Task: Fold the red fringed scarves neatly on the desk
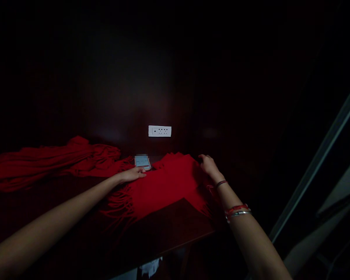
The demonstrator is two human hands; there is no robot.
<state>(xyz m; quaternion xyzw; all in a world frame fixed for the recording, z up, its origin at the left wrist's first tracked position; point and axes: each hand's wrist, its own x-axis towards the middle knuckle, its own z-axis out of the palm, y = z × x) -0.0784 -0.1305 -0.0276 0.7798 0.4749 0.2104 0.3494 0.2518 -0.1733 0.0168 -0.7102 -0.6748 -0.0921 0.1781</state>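
Flat scarf [166, 182] is touched at left edge by left hand [132, 174], at right by right hand [209, 166]; neither grip can be told.

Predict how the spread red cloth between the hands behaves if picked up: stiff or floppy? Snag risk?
The red cloth is probably floppy: it lies flat, with soft folds along its far edge. Its fringe may trail or tangle, since the loose strands splay across the tabletop.
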